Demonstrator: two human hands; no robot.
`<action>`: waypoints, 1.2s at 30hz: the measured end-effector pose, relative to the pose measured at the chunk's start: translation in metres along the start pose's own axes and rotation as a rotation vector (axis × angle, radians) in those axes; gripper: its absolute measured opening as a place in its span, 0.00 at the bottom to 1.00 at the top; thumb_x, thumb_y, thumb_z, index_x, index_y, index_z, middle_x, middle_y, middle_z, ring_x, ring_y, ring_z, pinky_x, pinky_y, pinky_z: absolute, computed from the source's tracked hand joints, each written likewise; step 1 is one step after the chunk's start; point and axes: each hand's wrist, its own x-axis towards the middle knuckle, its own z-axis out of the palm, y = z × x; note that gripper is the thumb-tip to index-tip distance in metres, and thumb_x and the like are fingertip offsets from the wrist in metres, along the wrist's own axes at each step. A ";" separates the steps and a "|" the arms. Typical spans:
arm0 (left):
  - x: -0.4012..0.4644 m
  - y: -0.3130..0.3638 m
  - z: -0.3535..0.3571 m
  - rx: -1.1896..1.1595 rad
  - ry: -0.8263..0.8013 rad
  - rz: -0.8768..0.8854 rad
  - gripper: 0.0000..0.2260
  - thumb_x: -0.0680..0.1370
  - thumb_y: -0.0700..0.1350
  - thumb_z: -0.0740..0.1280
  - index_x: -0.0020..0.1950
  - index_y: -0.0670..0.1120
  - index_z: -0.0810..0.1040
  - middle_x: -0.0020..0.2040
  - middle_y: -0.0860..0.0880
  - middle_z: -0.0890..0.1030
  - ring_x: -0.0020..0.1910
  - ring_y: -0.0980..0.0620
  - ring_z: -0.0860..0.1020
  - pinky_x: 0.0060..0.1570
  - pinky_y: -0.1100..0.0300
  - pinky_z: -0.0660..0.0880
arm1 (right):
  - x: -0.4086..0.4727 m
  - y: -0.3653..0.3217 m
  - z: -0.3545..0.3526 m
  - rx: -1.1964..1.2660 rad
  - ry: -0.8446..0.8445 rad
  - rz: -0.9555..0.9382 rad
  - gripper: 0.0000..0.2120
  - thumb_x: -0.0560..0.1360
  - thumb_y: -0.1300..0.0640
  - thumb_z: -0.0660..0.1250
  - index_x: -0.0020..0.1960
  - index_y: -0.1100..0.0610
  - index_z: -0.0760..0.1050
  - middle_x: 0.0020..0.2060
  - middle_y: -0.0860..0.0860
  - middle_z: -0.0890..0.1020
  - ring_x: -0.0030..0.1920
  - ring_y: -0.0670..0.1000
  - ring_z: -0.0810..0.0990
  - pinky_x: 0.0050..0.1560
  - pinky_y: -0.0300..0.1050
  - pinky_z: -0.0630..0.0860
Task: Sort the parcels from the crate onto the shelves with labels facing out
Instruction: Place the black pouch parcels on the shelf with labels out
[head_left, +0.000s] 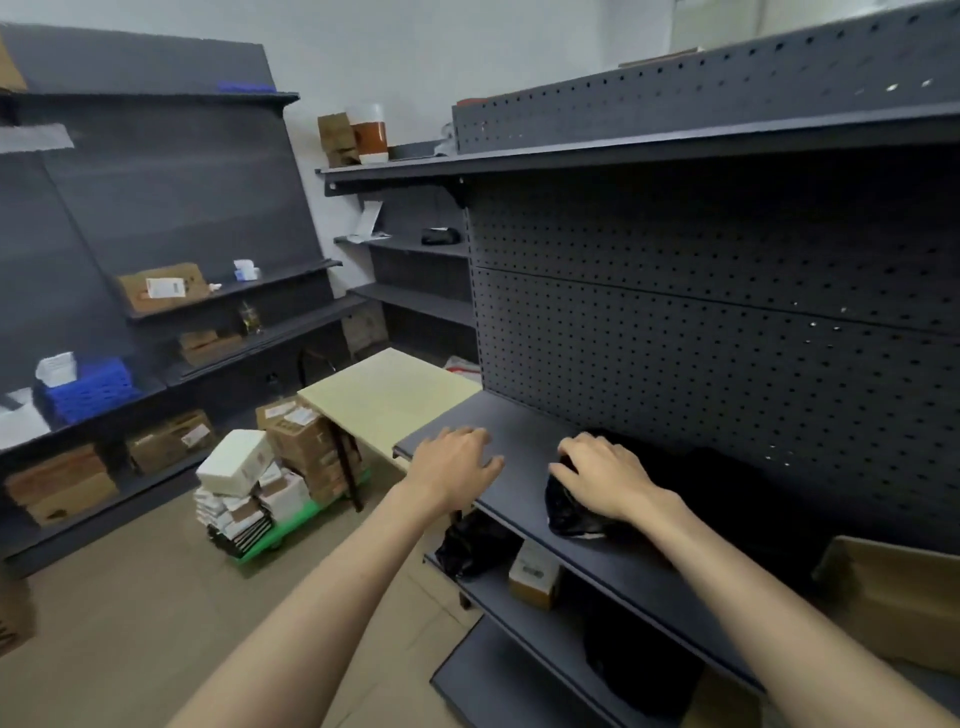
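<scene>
A black plastic-wrapped parcel (569, 514) lies on the middle shelf (524, 441) of the dark pegboard rack in front of me. My right hand (602, 475) rests on top of it with fingers curled over its far side. My left hand (454, 462) hovers over the shelf's left end, fingers loosely spread, holding nothing. No label shows on the black parcel. On the floor to the left a green trolley (260, 545) carries a pile of white and brown parcels (244, 467).
Below, a lower shelf holds another black bag (472, 545) and a small brown box (535, 574). A cardboard box (893, 597) sits at the right on the middle shelf. A pale yellow table (389, 395) stands beyond the rack. Shelving with boxes and a blue crate (88, 389) lines the left wall.
</scene>
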 end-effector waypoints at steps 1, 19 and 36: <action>0.013 0.002 0.008 -0.007 -0.015 0.030 0.23 0.82 0.61 0.56 0.69 0.48 0.73 0.68 0.47 0.77 0.66 0.43 0.74 0.62 0.46 0.73 | 0.000 0.010 0.002 0.001 0.003 0.042 0.19 0.82 0.45 0.55 0.65 0.57 0.72 0.62 0.56 0.76 0.61 0.59 0.74 0.59 0.55 0.72; 0.132 0.030 0.091 -0.097 -0.253 0.536 0.24 0.82 0.58 0.58 0.75 0.47 0.69 0.72 0.46 0.72 0.70 0.43 0.69 0.66 0.47 0.69 | 0.005 0.037 0.055 0.355 0.007 0.761 0.19 0.82 0.48 0.59 0.62 0.62 0.73 0.59 0.59 0.77 0.59 0.60 0.77 0.58 0.52 0.75; 0.131 0.013 0.155 -0.416 -0.490 0.617 0.27 0.85 0.54 0.56 0.82 0.47 0.56 0.82 0.47 0.57 0.80 0.48 0.57 0.76 0.57 0.56 | 0.015 0.009 0.133 0.762 0.246 0.990 0.34 0.79 0.42 0.62 0.79 0.53 0.55 0.74 0.55 0.68 0.72 0.56 0.68 0.69 0.48 0.68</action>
